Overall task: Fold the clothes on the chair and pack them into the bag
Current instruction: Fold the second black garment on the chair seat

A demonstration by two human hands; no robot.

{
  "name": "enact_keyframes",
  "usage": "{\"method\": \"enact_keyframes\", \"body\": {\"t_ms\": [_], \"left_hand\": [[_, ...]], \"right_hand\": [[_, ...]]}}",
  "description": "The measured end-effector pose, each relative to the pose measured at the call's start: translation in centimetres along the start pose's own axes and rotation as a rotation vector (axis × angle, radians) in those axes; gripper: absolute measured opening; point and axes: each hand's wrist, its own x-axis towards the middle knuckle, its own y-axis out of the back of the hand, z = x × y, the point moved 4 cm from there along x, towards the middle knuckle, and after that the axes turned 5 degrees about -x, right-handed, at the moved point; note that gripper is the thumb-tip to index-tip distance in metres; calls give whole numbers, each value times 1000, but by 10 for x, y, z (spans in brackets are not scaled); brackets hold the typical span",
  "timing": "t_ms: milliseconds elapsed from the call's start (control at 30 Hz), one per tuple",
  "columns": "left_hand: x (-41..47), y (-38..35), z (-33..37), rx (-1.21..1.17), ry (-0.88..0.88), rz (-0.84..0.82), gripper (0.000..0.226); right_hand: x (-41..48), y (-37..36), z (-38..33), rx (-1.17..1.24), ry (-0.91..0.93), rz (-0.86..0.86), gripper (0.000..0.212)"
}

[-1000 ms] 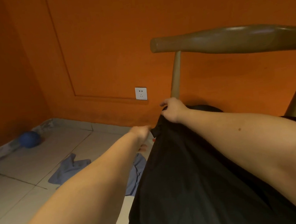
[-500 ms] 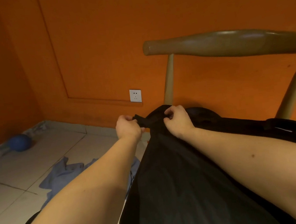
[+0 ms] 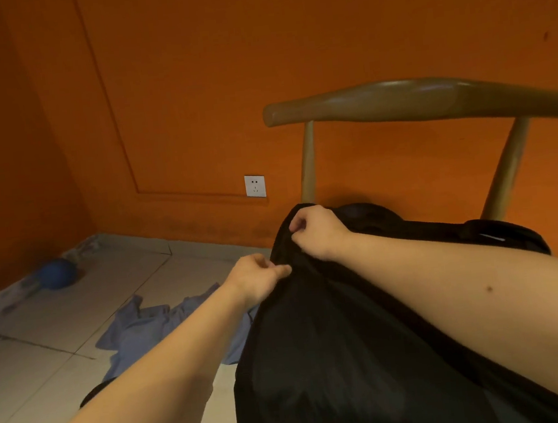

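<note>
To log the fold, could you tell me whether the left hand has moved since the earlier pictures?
Yes: the left hand has come down and back, farther below the socket, pinching the garment.

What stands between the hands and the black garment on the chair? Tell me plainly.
Nothing visible. The left hand and the right hand both pinch the far edge of the black garment, which lies over the chair. No bag can be made out for certain, so the way to it cannot be judged.
</note>
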Motion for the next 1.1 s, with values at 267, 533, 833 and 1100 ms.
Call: {"method": "enact_keyframes", "body": {"t_ms": [267, 533, 833, 1100], "left_hand": [[-71, 14, 0, -8, 64, 160, 31], [-160, 8, -41, -19, 235, 168, 35], [-206, 17, -51, -77, 339, 108, 32], [-225, 9, -47, -57, 371, 70, 34]], "right_hand": [[-111, 26, -22, 12, -40, -165, 19], [-237, 28, -13, 80, -68, -86, 15], [-295, 12, -22, -372, 171, -10, 36], [-308, 11, -4, -333, 123, -85, 14]]}}
